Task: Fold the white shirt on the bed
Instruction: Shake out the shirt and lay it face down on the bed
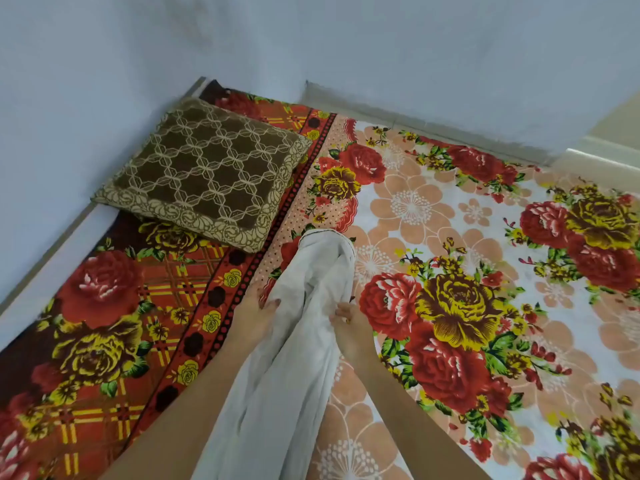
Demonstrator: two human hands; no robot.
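The white shirt (298, 341) hangs bunched in a long narrow bundle between my forearms, its far end with a dark-trimmed edge drooping over the bed (415, 209). My left hand (254, 315) grips the bundle's left side with thumb on the cloth. On the right side, my right hand (348, 323) pinches the fabric with curled fingers. Both hands hold it above the floral bedsheet, near the middle of the view. The shirt's lower part runs out of the frame's bottom edge.
A brown patterned pillow (207, 171) lies at the bed's far left corner against pale blue walls (311, 43). The floral sheet spreads wide to the right. The bed's left edge (38, 282) runs along the wall.
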